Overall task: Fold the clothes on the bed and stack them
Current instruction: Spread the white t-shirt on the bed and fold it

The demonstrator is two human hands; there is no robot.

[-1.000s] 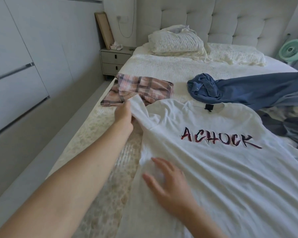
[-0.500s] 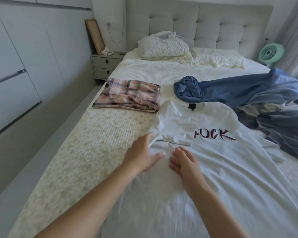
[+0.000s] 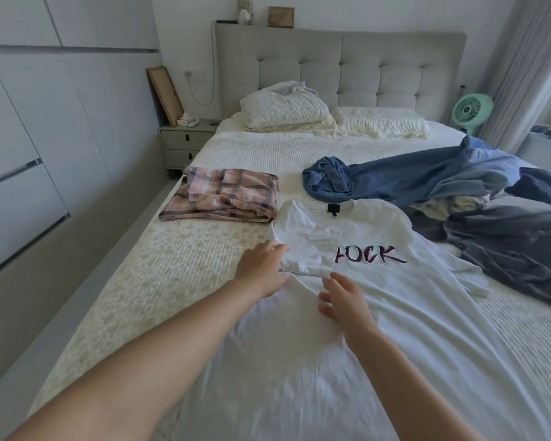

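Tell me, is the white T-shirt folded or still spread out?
Partly folded. The T-shirt lies flat on the bed, but its left sleeve is turned in over the chest and hides the start of the printed word.

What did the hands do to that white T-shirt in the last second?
The left hand let go of the sleeve after folding it inward over the white T-shirt, hiding the print's first letters. The right hand slid up beside it. The plaid clothes and blue shirt stayed put.
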